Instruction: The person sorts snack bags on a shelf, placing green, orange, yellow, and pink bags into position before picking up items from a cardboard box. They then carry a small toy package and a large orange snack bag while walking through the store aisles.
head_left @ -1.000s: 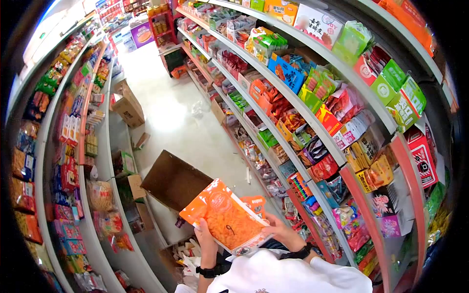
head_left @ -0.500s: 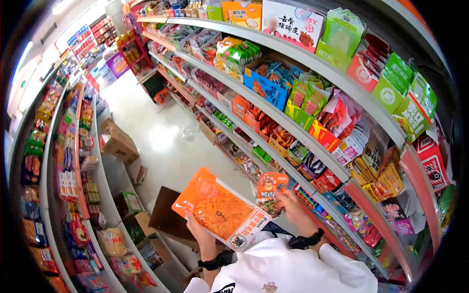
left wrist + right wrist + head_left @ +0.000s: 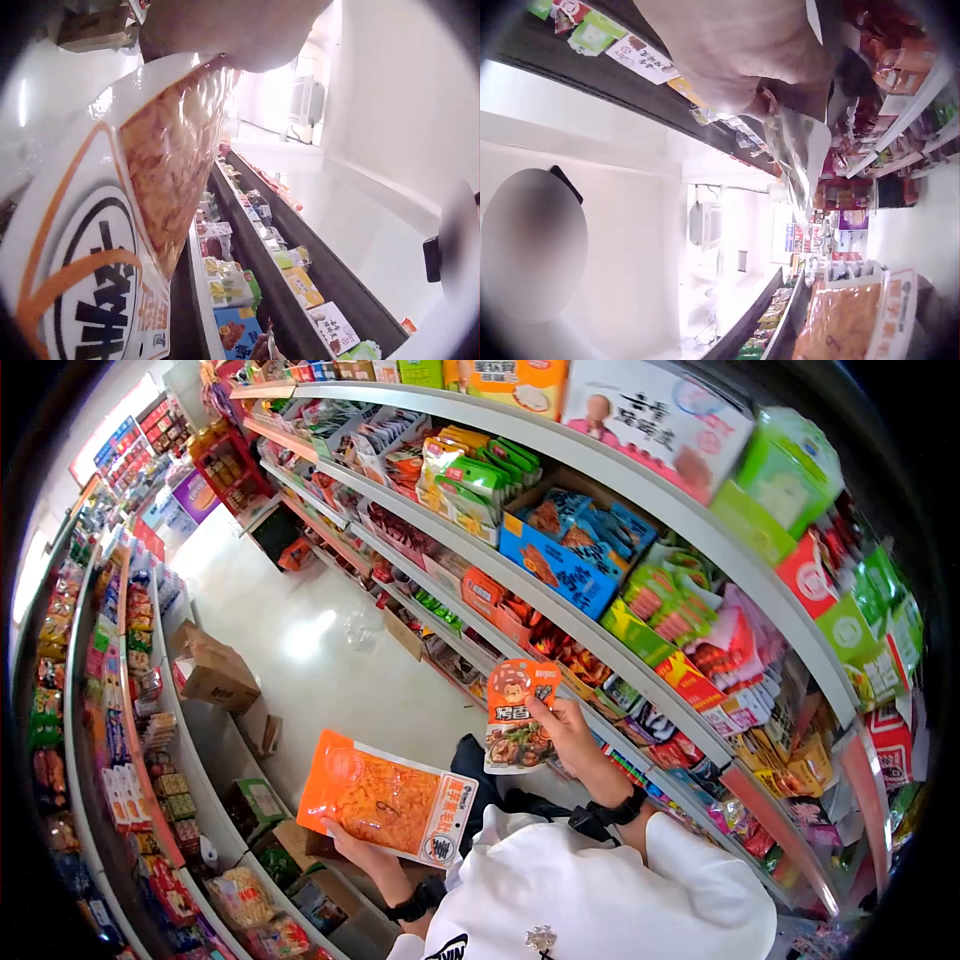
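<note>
My left hand (image 3: 355, 848) grips a large flat orange snack bag (image 3: 380, 795) by its lower left edge, thumb over the front. Through the bag's clear window shredded orange food shows, with a white label strip on the right end. In my right hand (image 3: 568, 735), a smaller orange-topped snack pouch (image 3: 515, 735) is pinched at its right side and held upright, front towards me. The two packs are apart. The left wrist view has the large bag's white label (image 3: 90, 277) close up; in the right wrist view the pouch (image 3: 802, 150) appears edge-on below the hand.
Tiered shelves (image 3: 640, 450) crammed with snack packets rise close on the right. Another shelf run (image 3: 215, 790) lines the left side of the aisle. A cardboard box (image 3: 215, 668) stands along the left shelf, and the pale shiny floor (image 3: 310, 630) runs between.
The right hand has left the large bag's edge and brought the small pouch out from behind it, up and to the right. The large bag has shifted left in the left hand.
</note>
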The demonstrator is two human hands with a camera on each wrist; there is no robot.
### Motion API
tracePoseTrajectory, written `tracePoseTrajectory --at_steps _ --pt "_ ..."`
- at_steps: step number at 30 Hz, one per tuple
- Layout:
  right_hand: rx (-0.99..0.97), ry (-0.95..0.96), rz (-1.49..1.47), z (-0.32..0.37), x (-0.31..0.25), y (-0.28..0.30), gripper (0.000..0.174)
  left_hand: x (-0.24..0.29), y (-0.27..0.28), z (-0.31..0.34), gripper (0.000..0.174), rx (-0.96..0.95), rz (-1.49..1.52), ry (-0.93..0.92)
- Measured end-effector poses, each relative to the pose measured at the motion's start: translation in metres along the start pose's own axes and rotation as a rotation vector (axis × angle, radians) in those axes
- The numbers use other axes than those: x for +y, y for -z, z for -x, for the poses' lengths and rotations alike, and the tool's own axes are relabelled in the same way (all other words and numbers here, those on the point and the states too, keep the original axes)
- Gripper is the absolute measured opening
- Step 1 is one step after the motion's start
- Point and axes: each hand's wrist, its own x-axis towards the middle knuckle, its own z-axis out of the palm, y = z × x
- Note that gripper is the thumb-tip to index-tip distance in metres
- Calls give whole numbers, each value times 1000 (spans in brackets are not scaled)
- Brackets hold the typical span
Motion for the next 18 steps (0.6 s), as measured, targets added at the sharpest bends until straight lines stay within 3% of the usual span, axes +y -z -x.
tracePoseTrajectory --at_steps 3,6,9,13,18 --pt "-11 -66 23 -38 -13 -23 27 -7 -12 -50 55 -20 29 12" --pt "188 -188 -243 -82 -27 -71 28 -5 -32 -107 55 -24 92 18" --pt "201 -177 -322 -140 -32 -114 29 13 -43 -177 55 0 167 7" --pt "0 -113 -336 -214 -53 -186 26 52 -23 -269 58 163 178 -40" --pt "-21 -99 -252 -289 -57 -269 21 110 -19 -351 60 227 248 -59"
